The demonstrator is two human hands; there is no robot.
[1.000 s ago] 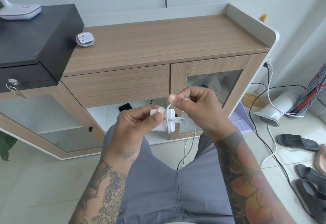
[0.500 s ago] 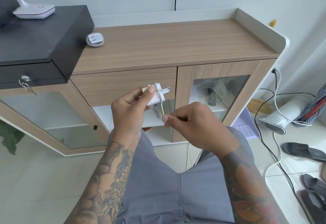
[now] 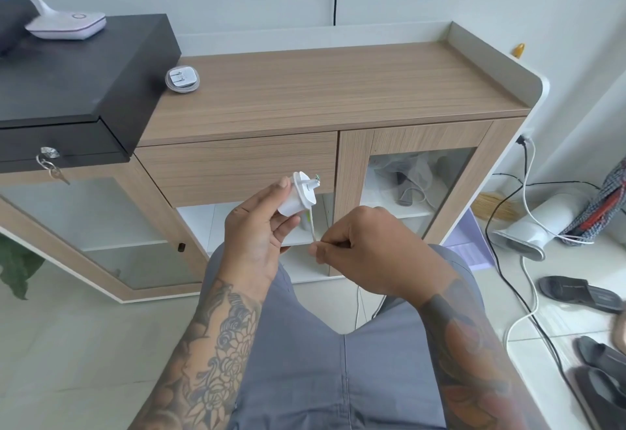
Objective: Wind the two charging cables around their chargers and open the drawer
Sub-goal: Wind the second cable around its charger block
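Note:
My left hand point(image 3: 257, 229) grips a white charger point(image 3: 298, 197) in front of the cabinet, its prongs tilted up and to the right. A thin white cable point(image 3: 311, 231) runs down from the charger to my right hand point(image 3: 366, 260), which pinches it just below and to the right. More of that cable hangs between my knees. A second white charger point(image 3: 182, 79), with its cable wound around it, lies at the left end of the wooden cabinet top point(image 3: 338, 84). The wooden drawer point(image 3: 237, 167) under the top is closed.
A black locked box point(image 3: 78, 80) with keys sits at the left, a white lamp base point(image 3: 67, 24) on it. Glass doors flank the open shelf. On the floor at the right lie cords, a white appliance point(image 3: 528, 229) and sandals point(image 3: 582, 294).
My left hand lifted the charger and turned its prongs upward. My right hand dropped from above the charger to below it, still pinching the cable. The view shifted up slightly.

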